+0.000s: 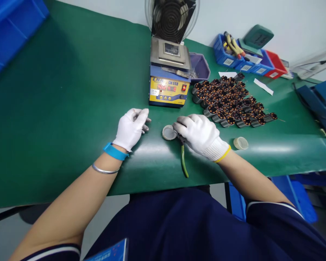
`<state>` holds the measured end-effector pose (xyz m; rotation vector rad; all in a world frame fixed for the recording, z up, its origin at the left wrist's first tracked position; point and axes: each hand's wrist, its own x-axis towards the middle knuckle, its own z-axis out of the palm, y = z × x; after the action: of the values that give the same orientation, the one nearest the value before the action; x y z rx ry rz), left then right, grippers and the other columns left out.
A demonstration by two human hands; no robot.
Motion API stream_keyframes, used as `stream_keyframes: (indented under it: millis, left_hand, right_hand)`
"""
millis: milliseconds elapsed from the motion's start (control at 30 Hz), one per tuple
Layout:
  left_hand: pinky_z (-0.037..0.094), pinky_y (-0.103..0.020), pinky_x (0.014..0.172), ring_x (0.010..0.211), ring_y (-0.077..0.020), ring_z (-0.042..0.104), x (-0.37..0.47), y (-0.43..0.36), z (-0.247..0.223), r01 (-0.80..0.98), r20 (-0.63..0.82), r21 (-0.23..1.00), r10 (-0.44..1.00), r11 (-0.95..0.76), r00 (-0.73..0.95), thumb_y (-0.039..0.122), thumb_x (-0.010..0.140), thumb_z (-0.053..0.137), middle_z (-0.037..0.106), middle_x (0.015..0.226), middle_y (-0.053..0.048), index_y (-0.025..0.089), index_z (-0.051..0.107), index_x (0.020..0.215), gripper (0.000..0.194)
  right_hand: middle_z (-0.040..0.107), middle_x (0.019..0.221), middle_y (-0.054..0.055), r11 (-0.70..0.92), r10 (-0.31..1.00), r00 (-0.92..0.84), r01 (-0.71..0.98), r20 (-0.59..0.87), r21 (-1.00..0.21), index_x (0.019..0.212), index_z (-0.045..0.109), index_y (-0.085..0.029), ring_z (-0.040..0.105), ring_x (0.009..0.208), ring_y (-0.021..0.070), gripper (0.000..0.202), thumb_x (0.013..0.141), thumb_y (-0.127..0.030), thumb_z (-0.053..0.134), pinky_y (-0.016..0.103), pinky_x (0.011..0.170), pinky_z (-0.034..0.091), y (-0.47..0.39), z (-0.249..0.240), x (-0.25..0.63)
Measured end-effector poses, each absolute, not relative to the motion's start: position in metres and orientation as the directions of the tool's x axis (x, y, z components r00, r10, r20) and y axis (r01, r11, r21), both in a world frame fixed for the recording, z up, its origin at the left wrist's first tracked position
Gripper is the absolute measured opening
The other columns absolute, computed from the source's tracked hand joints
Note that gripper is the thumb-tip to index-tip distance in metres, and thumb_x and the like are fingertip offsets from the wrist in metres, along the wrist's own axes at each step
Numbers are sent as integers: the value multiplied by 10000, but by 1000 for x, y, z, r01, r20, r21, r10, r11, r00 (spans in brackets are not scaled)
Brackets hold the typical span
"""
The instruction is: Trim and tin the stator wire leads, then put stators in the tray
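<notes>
At centre, our left hand (128,130) hangs loosely curled, empty; our right hand (200,133) covers a green-handled tool (183,159), grip unclear. We judge it stiff, best held by its handle.

The room was bright. Soft white light made two shiny spots on the green table (70,108), one low in the middle and one at the lower right. A dark shadow lay at the upper left, beside the blue bin (13,29). It was dim under the table at the lower right. Red numbers (167,87) glowed near the top middle, too fuzzy to read well. Things near the sides looked stretched and a bit blurry.
</notes>
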<state>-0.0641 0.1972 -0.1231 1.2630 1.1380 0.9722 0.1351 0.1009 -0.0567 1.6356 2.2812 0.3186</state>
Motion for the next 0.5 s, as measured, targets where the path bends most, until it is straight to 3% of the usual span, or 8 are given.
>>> stream_keyframes:
  millis: [167,367,433,500]
  left_hand:
    - [453,-198,453,501,-99,605,-63,197,-125,64,-80,996,974,68,213,392,906,636,706,766,-32,167,595,876,231]
    - [465,-216,473,518,-114,609,-64,198,-126,58,-88,995,970,76,226,454,867,655,710,784,-40,158,623,993,324]
    - [466,-220,481,524,-116,607,-64,199,-126,56,-91,995,970,81,226,488,847,664,705,779,-40,155,622,1009,373]
    - [468,-224,490,531,-119,606,-65,199,-124,56,-94,995,968,83,232,526,824,674,698,772,-40,154,620,1005,417]
  right_hand:
    - [647,1382,107,331,942,-325,869,-82,367,1389,616,-234,564,986,280,380,1061,-264,426,401,741,357,99,-57,143]
    - [581,1433,139,126,952,-227,901,203,415,1439,564,-234,539,1136,342,424,1048,-276,407,499,881,469,151,-1,164]
    - [530,1472,147,32,956,-122,947,266,320,1460,542,-227,487,1252,387,451,1014,-256,481,587,1006,458,187,26,165]
    - [488,1484,150,8,967,-29,996,254,84,1401,575,-170,384,1374,426,458,945,-190,593,658,1130,359,224,46,164]
